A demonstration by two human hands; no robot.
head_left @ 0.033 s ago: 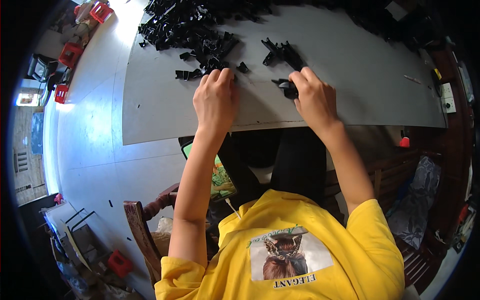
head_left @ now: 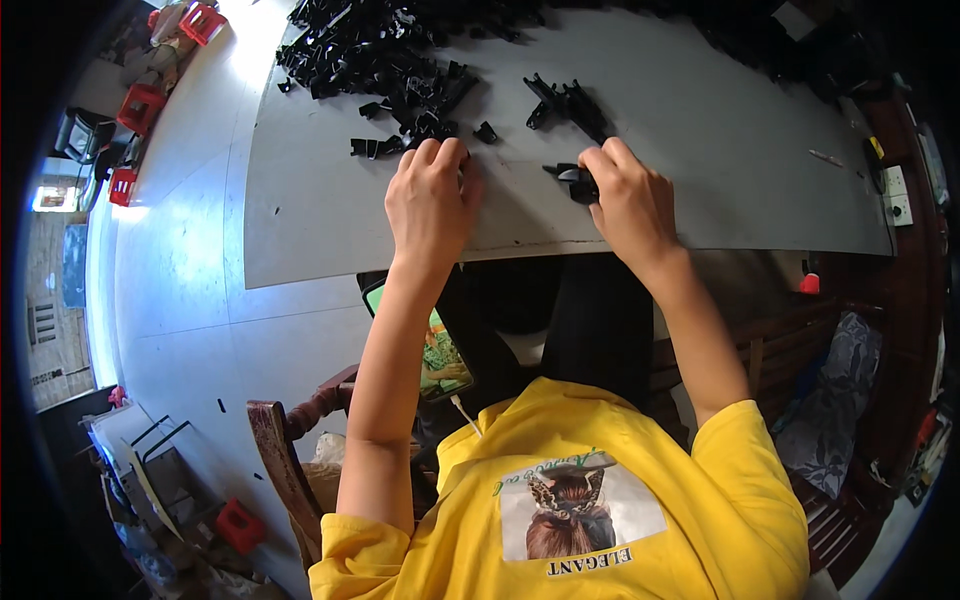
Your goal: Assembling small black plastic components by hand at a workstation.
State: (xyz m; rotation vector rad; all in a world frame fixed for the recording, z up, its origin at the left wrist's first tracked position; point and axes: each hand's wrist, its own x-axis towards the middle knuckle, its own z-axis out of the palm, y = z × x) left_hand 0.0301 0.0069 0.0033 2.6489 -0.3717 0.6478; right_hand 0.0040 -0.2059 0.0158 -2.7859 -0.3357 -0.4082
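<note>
My right hand [head_left: 634, 195] is closed on a small black plastic part [head_left: 577, 183], whose end sticks out to the left of the fingers. Just beyond it lie a few more black plastic pieces [head_left: 567, 104], grouped together on the grey table [head_left: 340, 225]. My left hand [head_left: 430, 192] has its fingers curled down at the near edge of a heap of black plastic clips [head_left: 375, 60]. Whatever is between its fingertips is hidden by the hand. A loose black clip [head_left: 376, 148] rests left of those fingers, and a small black piece [head_left: 486, 133] lies to their right.
The table's near edge runs in front of my lap. Below it, a phone or tablet with a lit screen [head_left: 440, 355] leans by my left leg. A wooden chair arm [head_left: 325, 410] is at my left. Dark items [head_left: 800, 50] fill the table's far right.
</note>
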